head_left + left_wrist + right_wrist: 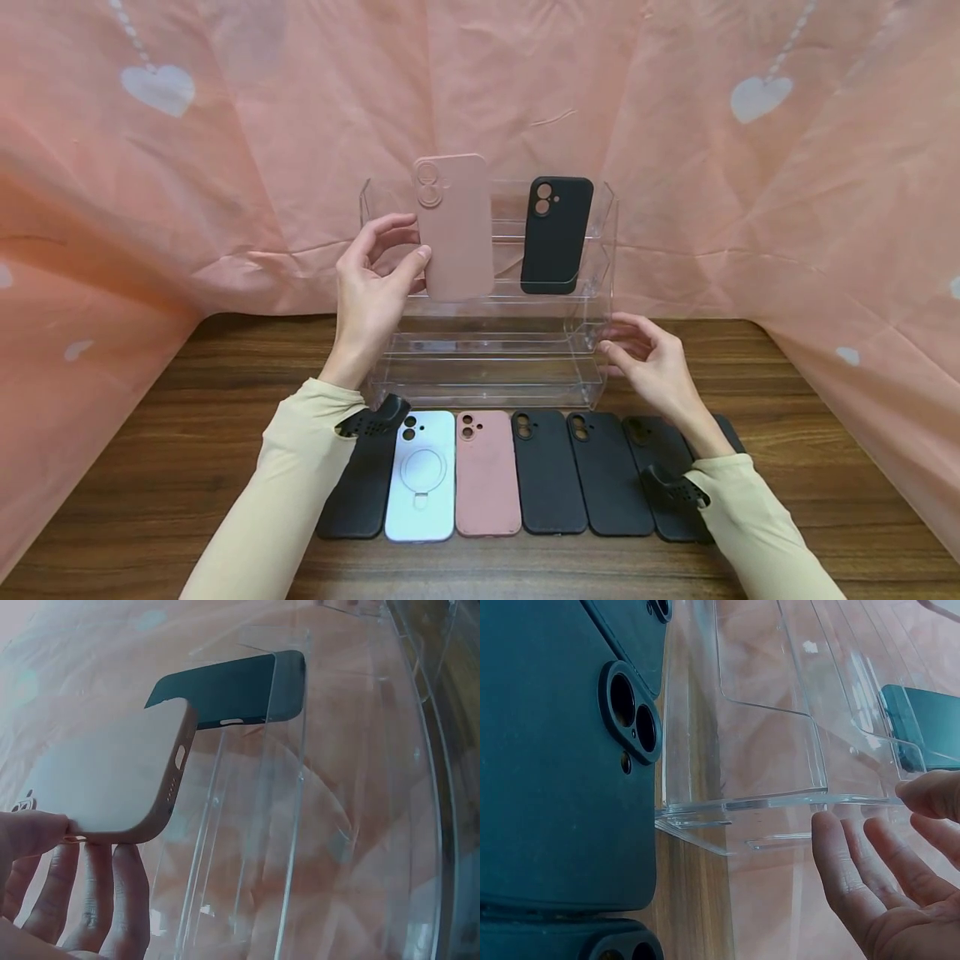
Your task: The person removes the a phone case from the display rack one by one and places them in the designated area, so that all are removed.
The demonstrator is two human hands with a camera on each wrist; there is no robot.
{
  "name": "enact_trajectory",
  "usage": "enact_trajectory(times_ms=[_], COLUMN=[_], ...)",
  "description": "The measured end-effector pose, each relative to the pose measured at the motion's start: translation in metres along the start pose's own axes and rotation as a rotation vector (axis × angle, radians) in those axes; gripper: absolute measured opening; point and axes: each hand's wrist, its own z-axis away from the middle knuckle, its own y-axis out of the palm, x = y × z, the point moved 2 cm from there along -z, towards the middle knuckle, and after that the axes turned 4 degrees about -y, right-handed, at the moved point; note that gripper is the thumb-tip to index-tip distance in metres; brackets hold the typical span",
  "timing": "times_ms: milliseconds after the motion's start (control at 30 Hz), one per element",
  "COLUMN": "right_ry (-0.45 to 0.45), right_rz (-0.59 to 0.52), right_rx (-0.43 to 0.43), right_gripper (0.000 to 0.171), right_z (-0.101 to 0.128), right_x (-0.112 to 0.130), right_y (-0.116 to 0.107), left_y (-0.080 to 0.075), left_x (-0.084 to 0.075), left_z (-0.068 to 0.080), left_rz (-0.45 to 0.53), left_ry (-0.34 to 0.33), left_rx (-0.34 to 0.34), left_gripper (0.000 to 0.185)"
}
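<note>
My left hand (371, 287) pinches the left edge of a pale pink phone case (459, 233), thumb on the near side and fingers behind. The case is upright at the upper left of a clear tiered stand (495, 342); its lower end looks free of the stand in the left wrist view. A black phone case (557, 237) stands upright in an upper tier, to the right of the pink one. At the stand's right side is my right hand (652, 367), fingers loosely bent, fingertips at the clear side panel (772, 801). Whether they touch it, I cannot tell.
In front of the stand, a row of phone cases lies on the wooden table (787, 500): a white case with a ring (422, 500), a darker pink case (487, 492) and several black cases (551, 492). A pink curtain (300, 125) surrounds the back and sides.
</note>
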Motion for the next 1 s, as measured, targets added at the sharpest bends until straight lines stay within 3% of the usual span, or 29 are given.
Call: enact_trajectory(times_ms=[633, 1000], right_ry=[0.017, 0.004], right_rz=[-0.028, -0.026], right_rx=[0.006, 0.012], right_gripper=[0.041, 0.044], right_z=[0.0, -0.002], right_x=[0.0, 0.0], right_y=[0.0, -0.001], left_y=[-0.021, -0.036], left_x=[0.008, 0.01], left_z=[0.021, 0.031], left_rz=[-0.032, -0.082], left_ry=[-0.074, -0.153], left_rx=[0.061, 0.074], left_gripper=[0.043, 0.046])
